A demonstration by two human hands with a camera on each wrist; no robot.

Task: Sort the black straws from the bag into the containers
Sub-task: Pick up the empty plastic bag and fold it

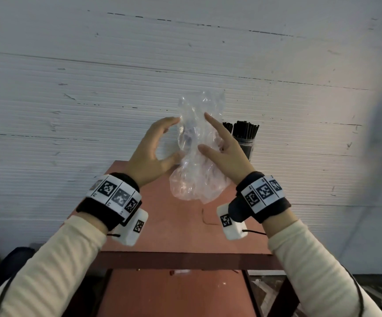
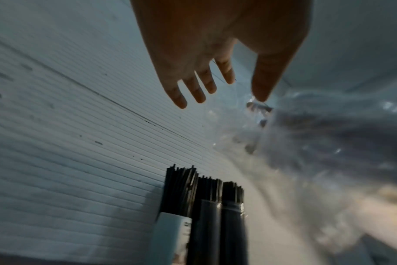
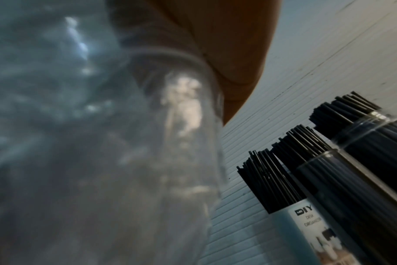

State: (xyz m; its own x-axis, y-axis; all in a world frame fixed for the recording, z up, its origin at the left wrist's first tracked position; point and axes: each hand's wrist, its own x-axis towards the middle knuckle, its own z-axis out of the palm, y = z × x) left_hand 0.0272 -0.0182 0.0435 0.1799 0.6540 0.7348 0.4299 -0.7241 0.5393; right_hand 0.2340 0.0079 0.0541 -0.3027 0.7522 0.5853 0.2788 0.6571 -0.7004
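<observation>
A crumpled clear plastic bag (image 1: 196, 156) stands upright over the back of the red table (image 1: 162, 225); I see no straws inside it. My left hand (image 1: 176, 138) touches the bag's left edge with index tip and thumb tip, fingers spread and straight (image 2: 193, 89). My right hand (image 1: 203, 131) grips the bag's right side, thumb in front, index finger pointing up, the other fingers hidden behind the plastic. Black straws (image 1: 246, 129) stand bunched in tall containers (image 1: 247, 145) behind my right hand. In the wrist views, three containers (image 2: 206, 224) (image 3: 340, 179) stand side by side, all holding straws.
A white ribbed wall (image 1: 94, 88) rises directly behind the table. One pale container carries a "DIY" label (image 3: 306, 217). The table's dark front rail (image 1: 185, 260) runs below my wrists, with a lower red shelf (image 1: 174, 294) beneath it.
</observation>
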